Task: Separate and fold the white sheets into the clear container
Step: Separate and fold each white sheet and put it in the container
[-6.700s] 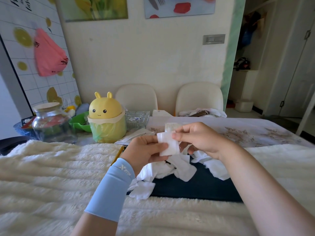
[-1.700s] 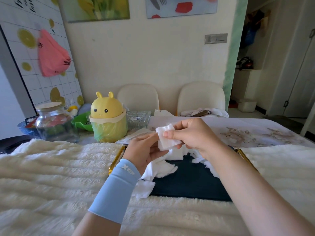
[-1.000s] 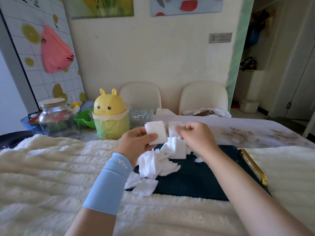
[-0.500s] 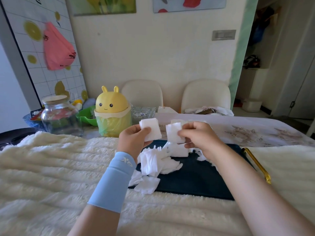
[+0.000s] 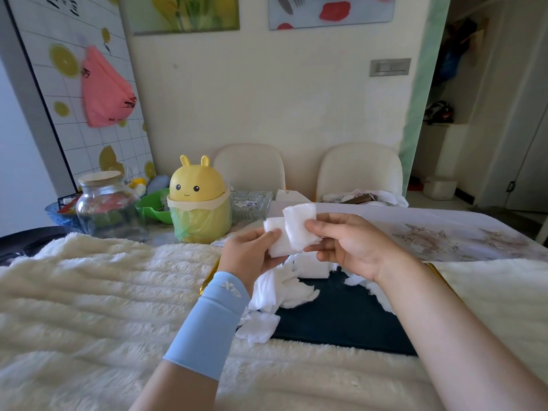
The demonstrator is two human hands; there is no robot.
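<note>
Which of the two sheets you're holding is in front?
The upper sheet, pinched by the right hand: it overlaps the edge of the lower sheet held by the left hand.

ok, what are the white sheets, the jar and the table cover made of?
The white sheets look like soft cotton or tissue: matte, fuzzy edges. The jar is likely glass: clear, glossy. The table cover looks plush fleece: cream, ribbed pile.

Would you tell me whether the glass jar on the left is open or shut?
Shut: the glass jar has a pale lid sitting across its mouth.
</note>
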